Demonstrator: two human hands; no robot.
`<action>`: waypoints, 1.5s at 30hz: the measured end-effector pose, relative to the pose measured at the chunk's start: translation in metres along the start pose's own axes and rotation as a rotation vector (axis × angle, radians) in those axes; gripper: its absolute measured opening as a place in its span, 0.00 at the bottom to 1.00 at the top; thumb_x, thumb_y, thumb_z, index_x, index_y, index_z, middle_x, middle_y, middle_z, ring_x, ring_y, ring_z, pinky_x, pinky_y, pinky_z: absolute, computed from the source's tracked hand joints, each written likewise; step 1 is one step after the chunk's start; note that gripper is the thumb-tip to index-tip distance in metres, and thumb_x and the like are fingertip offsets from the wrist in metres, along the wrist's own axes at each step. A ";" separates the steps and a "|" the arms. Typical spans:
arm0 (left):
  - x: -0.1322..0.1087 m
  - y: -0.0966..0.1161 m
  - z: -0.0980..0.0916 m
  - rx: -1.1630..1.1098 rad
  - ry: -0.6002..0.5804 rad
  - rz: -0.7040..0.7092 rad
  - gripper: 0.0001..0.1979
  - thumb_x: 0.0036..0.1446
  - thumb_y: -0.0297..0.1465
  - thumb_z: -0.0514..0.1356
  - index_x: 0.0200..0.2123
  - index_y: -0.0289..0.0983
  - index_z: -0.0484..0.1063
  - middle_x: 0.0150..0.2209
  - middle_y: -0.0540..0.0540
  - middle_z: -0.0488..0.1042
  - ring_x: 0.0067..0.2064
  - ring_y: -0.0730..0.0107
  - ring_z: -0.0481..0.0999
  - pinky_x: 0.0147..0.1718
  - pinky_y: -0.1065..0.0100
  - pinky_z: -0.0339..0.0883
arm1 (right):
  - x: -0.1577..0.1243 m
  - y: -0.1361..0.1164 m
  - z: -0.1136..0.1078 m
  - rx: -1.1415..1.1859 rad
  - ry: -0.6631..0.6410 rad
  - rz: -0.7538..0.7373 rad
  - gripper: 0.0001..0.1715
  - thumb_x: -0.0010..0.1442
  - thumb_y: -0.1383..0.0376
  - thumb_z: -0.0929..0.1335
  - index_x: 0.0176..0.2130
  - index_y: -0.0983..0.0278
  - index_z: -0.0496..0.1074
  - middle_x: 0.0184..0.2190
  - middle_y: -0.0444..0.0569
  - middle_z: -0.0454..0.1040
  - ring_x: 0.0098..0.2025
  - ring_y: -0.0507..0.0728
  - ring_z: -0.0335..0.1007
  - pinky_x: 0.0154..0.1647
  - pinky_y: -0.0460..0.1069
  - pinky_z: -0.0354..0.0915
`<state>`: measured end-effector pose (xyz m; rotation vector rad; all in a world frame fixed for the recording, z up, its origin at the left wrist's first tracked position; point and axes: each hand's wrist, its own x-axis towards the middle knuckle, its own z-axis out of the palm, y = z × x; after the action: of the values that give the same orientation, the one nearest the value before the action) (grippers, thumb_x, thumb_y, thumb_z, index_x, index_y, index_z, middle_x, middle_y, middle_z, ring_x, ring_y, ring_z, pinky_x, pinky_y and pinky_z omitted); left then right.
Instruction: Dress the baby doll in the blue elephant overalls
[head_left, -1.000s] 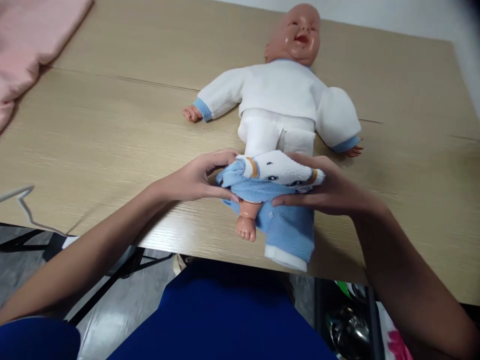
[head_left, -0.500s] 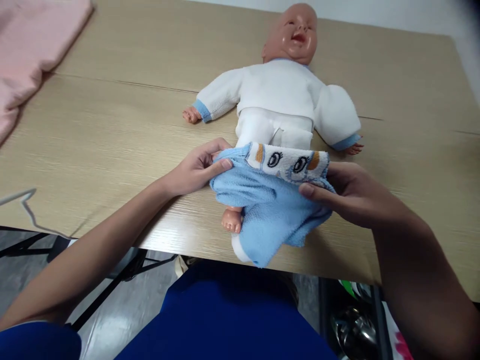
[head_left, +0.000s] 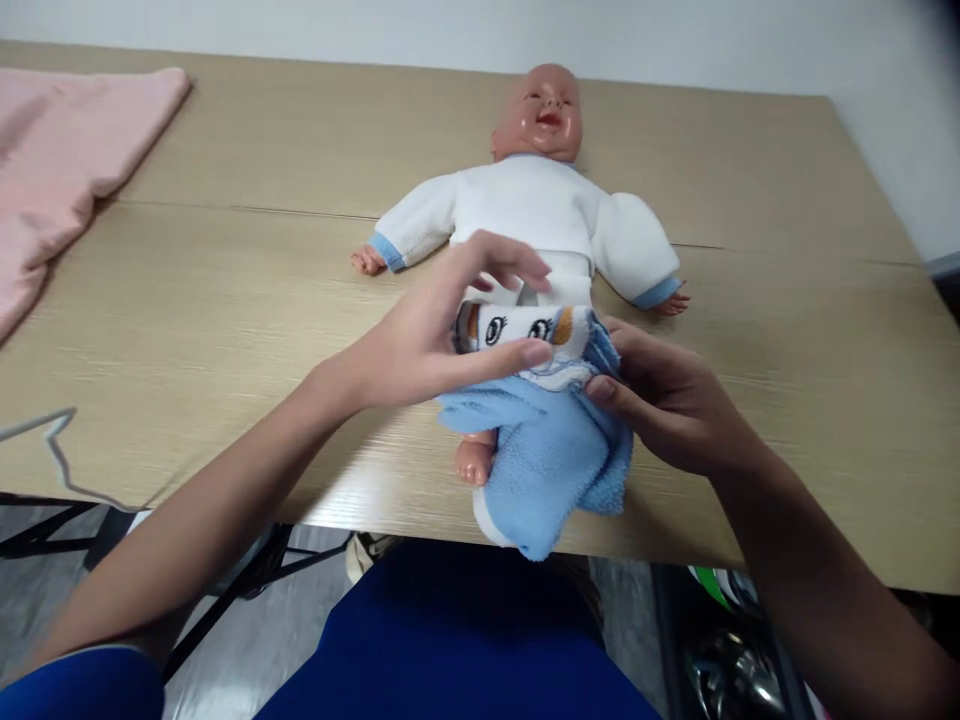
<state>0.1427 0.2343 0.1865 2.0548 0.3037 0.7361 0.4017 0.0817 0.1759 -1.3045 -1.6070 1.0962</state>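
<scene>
A baby doll (head_left: pixel 525 205) in a white top with blue cuffs lies on its back, head away from me. Light blue terry pants (head_left: pixel 555 450) with a white band showing embroidered eyes cover its legs, and one bare foot (head_left: pixel 475 460) sticks out at the left. Over the left part of the band, my left hand (head_left: pixel 457 330) is spread, thumb and fingers apart, its thumb across the band. My right hand (head_left: pixel 660 395) pinches the bunched right edge of the pants between thumb and fingers.
Pink cloth (head_left: pixel 75 160) lies on the wooden table (head_left: pixel 262 300) at the far left. A white wire hanger (head_left: pixel 56 440) is at the near left edge. Below the table's right edge is a dark container (head_left: pixel 675 640) holding shiny metal items.
My left hand has let go of the left edge of the pants and moved right over the band. The waistband is bunched narrower towards my right hand. The view has shifted slightly.
</scene>
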 end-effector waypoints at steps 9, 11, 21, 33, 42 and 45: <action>0.060 -0.005 0.006 -0.263 -0.613 -0.170 0.17 0.69 0.47 0.72 0.42 0.38 0.83 0.36 0.48 0.81 0.37 0.66 0.79 0.35 0.67 0.72 | -0.003 -0.020 -0.029 -0.024 -0.218 0.174 0.16 0.67 0.51 0.81 0.41 0.58 0.79 0.31 0.41 0.67 0.31 0.54 0.61 0.28 0.49 0.59; 0.060 -0.009 0.008 -0.271 -0.620 -0.134 0.14 0.71 0.45 0.70 0.45 0.39 0.82 0.41 0.47 0.83 0.42 0.65 0.82 0.40 0.68 0.76 | -0.006 -0.021 -0.034 -0.040 -0.275 0.127 0.14 0.66 0.53 0.81 0.42 0.58 0.81 0.34 0.42 0.73 0.35 0.55 0.67 0.34 0.48 0.67; 0.053 -0.030 0.017 -0.541 -0.766 -0.226 0.15 0.63 0.44 0.77 0.40 0.40 0.82 0.32 0.48 0.83 0.34 0.63 0.83 0.32 0.67 0.81 | -0.001 -0.014 -0.040 0.209 -0.111 0.252 0.16 0.66 0.52 0.80 0.49 0.55 0.83 0.36 0.42 0.74 0.33 0.54 0.68 0.30 0.46 0.66; 0.050 -0.012 0.019 -0.744 -1.016 -0.300 0.14 0.69 0.41 0.72 0.32 0.41 0.84 0.33 0.42 0.87 0.38 0.52 0.92 0.46 0.55 0.90 | 0.006 -0.017 -0.036 0.326 -0.126 0.253 0.18 0.67 0.50 0.80 0.44 0.61 0.80 0.31 0.42 0.71 0.30 0.52 0.66 0.27 0.44 0.66; 0.045 -0.030 0.023 -0.556 -0.687 -0.175 0.11 0.71 0.41 0.69 0.46 0.39 0.84 0.47 0.41 0.88 0.50 0.53 0.87 0.56 0.53 0.86 | 0.003 -0.015 -0.043 0.469 -0.417 0.348 0.22 0.56 0.53 0.85 0.41 0.63 0.81 0.30 0.41 0.71 0.30 0.51 0.64 0.27 0.44 0.62; 0.044 -0.027 0.027 -0.589 -0.696 -0.212 0.12 0.72 0.41 0.70 0.50 0.40 0.85 0.51 0.41 0.88 0.55 0.53 0.87 0.61 0.51 0.83 | 0.001 -0.016 -0.041 0.364 -0.325 0.323 0.15 0.60 0.58 0.83 0.42 0.61 0.82 0.32 0.42 0.74 0.33 0.53 0.68 0.32 0.46 0.68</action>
<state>0.1963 0.2521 0.1698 1.5557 -0.0920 -0.0538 0.4346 0.0872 0.2040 -1.2055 -1.3541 1.7840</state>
